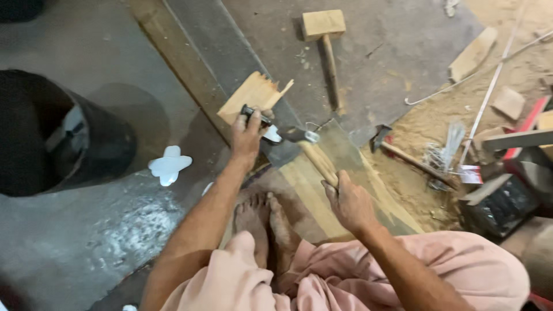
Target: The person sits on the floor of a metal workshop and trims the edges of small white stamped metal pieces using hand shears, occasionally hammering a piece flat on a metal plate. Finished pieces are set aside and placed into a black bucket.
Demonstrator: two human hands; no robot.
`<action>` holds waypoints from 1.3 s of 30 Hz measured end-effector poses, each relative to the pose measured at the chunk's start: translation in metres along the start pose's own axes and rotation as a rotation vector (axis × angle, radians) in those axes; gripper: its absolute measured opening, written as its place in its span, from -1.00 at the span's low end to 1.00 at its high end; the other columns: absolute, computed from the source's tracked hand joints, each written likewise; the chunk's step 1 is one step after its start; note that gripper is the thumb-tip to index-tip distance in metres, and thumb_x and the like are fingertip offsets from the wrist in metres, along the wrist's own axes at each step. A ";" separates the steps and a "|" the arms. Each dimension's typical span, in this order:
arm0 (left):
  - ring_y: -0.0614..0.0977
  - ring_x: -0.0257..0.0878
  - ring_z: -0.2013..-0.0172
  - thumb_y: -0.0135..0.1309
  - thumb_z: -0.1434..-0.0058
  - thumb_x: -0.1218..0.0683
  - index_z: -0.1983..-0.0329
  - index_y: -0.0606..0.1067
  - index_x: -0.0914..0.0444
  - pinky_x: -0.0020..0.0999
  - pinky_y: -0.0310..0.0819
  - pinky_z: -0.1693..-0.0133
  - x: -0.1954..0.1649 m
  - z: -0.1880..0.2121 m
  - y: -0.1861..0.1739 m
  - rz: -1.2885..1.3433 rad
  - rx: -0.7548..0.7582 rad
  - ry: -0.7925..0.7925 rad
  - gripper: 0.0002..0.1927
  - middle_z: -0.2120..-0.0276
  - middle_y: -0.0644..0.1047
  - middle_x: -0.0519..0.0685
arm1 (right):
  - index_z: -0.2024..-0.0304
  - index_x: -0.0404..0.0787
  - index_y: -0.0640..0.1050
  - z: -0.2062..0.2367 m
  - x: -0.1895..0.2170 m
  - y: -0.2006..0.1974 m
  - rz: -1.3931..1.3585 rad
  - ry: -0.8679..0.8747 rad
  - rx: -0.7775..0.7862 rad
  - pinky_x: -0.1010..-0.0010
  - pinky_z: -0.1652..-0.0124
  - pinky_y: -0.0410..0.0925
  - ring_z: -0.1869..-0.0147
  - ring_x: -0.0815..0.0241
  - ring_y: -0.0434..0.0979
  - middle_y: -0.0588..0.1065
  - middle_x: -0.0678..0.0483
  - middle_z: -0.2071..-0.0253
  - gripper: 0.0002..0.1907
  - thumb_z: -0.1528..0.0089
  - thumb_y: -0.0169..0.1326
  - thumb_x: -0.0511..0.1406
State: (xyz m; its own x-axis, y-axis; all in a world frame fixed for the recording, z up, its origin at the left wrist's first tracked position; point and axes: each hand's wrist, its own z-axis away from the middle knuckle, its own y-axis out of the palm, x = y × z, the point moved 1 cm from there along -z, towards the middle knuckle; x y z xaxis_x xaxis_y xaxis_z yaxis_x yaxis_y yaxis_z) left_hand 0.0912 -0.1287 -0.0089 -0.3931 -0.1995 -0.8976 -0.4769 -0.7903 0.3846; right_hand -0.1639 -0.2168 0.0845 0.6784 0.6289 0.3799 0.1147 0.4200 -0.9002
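My left hand grips a small dark tool with a metal tip, pressed against a thin splintered piece of plywood. A hammer is held in my right hand by its wooden handle, and its metal head lies close to the tool's tip. Both are over a long wooden plank on the floor. My bare feet rest on the plank below the hands.
A wooden mallet lies further off. To the right, a second hammer rests in sawdust among wood scraps and white strips. A dark round bin stands at the left, with a white flat cut-out beside it.
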 end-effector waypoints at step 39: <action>0.66 0.02 0.32 0.20 0.00 0.21 0.16 0.58 0.14 -0.12 0.53 0.33 -0.049 0.015 -0.027 -1.369 0.470 0.687 -0.71 0.10 0.57 -0.01 | 0.10 -0.24 0.35 -0.060 0.032 -0.093 -0.890 -0.408 -0.292 0.44 -0.02 0.42 -0.03 0.29 0.56 0.50 0.00 0.12 -0.89 -0.34 0.00 -0.42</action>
State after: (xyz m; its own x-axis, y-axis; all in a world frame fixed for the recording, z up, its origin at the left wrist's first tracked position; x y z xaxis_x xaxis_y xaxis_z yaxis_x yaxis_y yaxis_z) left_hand 0.1113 -0.0887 0.0280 0.8630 0.1633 -0.4781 -0.3956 -0.3701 -0.8406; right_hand -0.1094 -0.2749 0.1679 -0.0322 0.3640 0.9309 0.6657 0.7025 -0.2517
